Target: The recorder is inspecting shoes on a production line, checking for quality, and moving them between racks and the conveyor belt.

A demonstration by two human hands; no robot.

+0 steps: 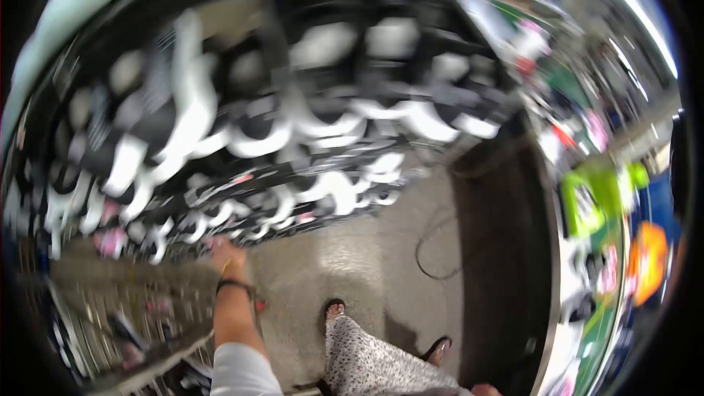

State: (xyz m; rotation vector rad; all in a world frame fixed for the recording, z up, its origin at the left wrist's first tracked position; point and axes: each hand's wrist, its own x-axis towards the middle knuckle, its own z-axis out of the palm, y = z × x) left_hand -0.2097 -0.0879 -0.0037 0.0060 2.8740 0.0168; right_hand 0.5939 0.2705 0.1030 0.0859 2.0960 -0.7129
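Note:
The whole view is smeared by motion. My left hand (pixel 226 253) reaches forward to the lower edge of a slanted display rack (pixel 279 139) filled with several black and white items, possibly footwear. A dark band circles that wrist. Whether the fingers grip anything is lost in the blur. Only a sliver of my right hand (pixel 485 390) shows at the bottom edge, beside my patterned trousers (pixel 374 363). My feet in sandals (pixel 334 309) stand on the pale floor.
A loop of dark cable (pixel 434 249) lies on the floor to the right. Beyond it runs a dark panel (pixel 506 249), then shelves with green (pixel 595 198) and orange (pixel 649 260) goods. A metal wire rack (pixel 110 323) sits at lower left.

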